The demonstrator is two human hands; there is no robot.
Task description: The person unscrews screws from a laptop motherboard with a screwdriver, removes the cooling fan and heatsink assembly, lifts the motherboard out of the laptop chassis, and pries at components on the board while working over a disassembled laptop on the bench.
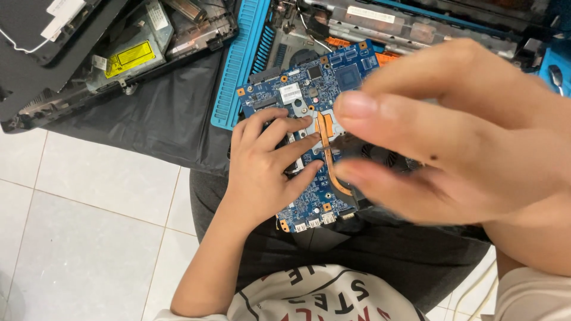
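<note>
1. Down on our lap we see a blue laptop circuit board [309, 101], resting on dark trousers [369, 249] above a white tiled floor [83, 226].
2. Its long axis runs from near us toward the top of the view, leaning slightly left; the edge with the silver ports [313, 223] points back at our body, and the far end points toward the opened laptop shells.
3. A copper heat pipe [325, 148] lies along that same axis on the board, curving right near the bottom toward a black fan [380, 156].
4. Our left hand [264, 172] lies flat on the board's left half, fingers spread and pressing, closed on nothing.
5. Our right hand [464, 137] hovers close to the camera, blurred, thumb and forefinger a little apart; whether they pinch anything we cannot tell.
6. Beyond the board sit a blue ribbed mat [238, 65], a black plastic sheet [160, 113], and a stripped laptop base with a silver drive [128, 50].
</note>
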